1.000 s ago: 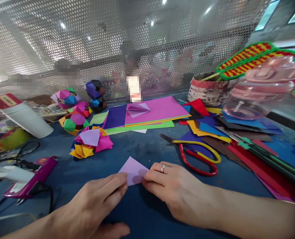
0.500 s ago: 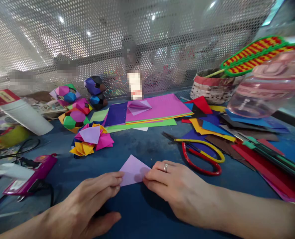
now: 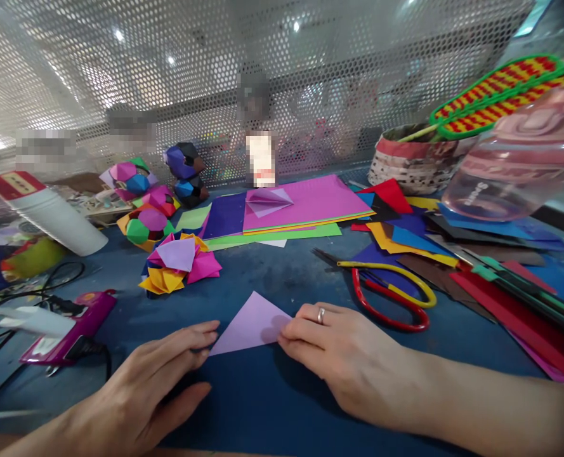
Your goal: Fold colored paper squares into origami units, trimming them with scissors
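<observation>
A lilac sheet of paper folded into a triangle [image 3: 250, 327] lies on the dark blue table in front of me. With bent fingers, my right hand [image 3: 341, 358] pinches its right corner; a ring shows on one finger. My left hand [image 3: 155, 374] is beside the left corner, its fingers stretched out and the thumb held apart. Whether those fingertips touch the paper I cannot tell. Just beyond the right hand lie scissors [image 3: 390, 292] with one yellow and one red handle. A partly assembled folded-paper piece [image 3: 179, 260] in pink, lilac and yellow rests further back on the left.
Behind the paper lies a stack of coloured sheets [image 3: 310, 203] bearing a lilac folded piece [image 3: 269, 200]. Paper scraps [image 3: 419, 244] and a pink bottle [image 3: 495, 171] occupy the right. A magenta power strip [image 3: 84, 327] with cables, a white cylinder [image 3: 65, 222] and paper balls [image 3: 148, 225] stand left.
My left hand has drawn back to the left and off the paper, so the triangle's left corner now shows. The right hand keeps its hold on the right corner. The view has shifted slightly.
</observation>
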`<state>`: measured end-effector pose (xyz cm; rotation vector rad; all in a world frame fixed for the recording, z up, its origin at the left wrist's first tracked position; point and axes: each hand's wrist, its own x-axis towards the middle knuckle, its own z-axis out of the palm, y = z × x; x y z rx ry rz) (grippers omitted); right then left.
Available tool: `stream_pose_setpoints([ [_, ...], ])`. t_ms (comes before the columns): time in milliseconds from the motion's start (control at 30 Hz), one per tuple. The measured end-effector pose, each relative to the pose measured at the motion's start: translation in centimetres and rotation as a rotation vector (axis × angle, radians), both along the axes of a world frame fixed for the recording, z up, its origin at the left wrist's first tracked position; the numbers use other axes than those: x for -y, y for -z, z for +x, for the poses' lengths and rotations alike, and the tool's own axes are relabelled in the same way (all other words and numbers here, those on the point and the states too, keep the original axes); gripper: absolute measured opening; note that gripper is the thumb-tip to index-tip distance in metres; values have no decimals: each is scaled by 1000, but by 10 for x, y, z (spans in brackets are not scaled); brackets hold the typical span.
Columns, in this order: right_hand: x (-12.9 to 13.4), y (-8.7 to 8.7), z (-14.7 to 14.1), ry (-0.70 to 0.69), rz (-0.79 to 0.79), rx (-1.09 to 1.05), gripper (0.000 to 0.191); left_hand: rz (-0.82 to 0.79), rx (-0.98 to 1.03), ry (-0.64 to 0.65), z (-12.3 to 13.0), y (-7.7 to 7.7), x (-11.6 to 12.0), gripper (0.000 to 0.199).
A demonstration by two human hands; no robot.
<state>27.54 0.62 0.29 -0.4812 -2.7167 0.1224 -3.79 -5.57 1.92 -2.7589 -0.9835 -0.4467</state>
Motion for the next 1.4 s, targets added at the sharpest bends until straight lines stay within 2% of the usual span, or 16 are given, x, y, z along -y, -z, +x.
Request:
stream_pose_setpoints([
  [233,0,2,0,-2,-2,-40,39,34,-99,35,-3,5,6,35],
  [367,0,2,-1,-3,-6,-25,37,33,-50,28,6,-4,-4,23],
  [400,0,2,-1,-3,-6,-19,37,-7,-25,-11,11,-7,-10,19],
  [467,0,2,-1,-8,-2,-13,37,-117,53,-180,24,-14,-24,12],
  [533,0,2,0,-4,0,-16,36,-281,125,-328,39,-18,-40,15],
  [600,1,2,0,0,0,-28,34,-438,202,-420,53,-20,-56,19],
  [667,2,2,1,8,-4,-42,34,-611,290,-415,64,-20,-69,28],
  [767,2,1,2,8,-38,-64,33,-824,455,-374,71,-16,-80,32],
  [967,5,-3,1,30,-84,-129,33,-1063,760,-324,63,-7,-80,36],
  [1100,6,-6,-1,216,-118,-313,38,-1005,931,-236,64,-4,-78,29],
  [1233,-2,-4,-3,401,-376,-314,43,-882,1002,-200,66,-1,-77,23],
  [1300,-6,-4,-4,445,-521,-299,47,-746,960,-167,67,-1,-74,15],
  [1367,-8,-5,-4,449,-616,-312,48,-559,865,-77,68,-2,-69,6],
  [1400,-7,-7,-4,432,-646,-325,47,-466,814,-16,68,-3,-66,10],
])
